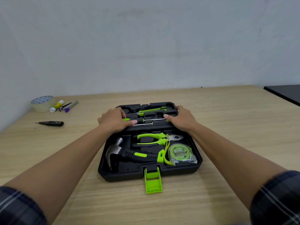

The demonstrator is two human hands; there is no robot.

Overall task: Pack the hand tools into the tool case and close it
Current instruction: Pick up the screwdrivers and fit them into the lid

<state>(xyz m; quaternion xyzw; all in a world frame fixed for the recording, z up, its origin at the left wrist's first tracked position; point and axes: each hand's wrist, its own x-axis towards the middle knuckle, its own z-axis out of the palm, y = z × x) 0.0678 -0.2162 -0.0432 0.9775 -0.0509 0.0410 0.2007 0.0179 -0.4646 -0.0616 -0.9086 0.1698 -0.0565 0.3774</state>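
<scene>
Left hand (116,120) and right hand (181,117) grasp far half of black plastic tool case (191,166); steel-headed hammer (129,153), green-handled pliers (155,138), round green tape measure (179,152) seated below fingers. Closing, green latch (153,181) remain.

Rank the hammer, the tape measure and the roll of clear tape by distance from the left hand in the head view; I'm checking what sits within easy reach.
From the left hand:
1. hammer, in the case's near half, just below that hand.
2. tape measure, near-right corner of the case.
3. roll of clear tape, far left on the table, by the wall.
</scene>
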